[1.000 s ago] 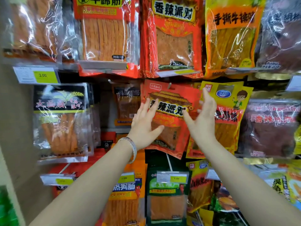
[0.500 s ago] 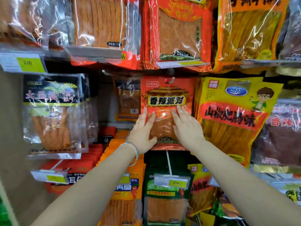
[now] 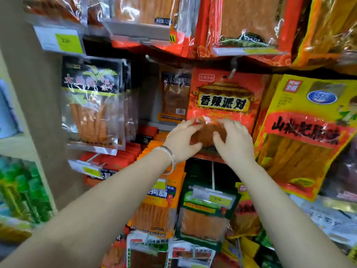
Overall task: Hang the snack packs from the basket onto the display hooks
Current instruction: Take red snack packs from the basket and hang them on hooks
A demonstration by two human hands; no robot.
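Red pack (image 3: 222, 89) on hook (image 3: 232, 72); left hand (image 3: 180, 141), right hand (image 3: 234, 145) bent-fingered against its front, likely straightening hang; grip blurred, pinch or press unclear.

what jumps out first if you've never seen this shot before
The red snack pack with bold black characters hangs mid-frame, and the left hand and right hand lie on its lower half, fingers bent. Just to its right hangs a big yellow snack pack. A black-topped pack hangs at the left, below a yellow-green price tag.
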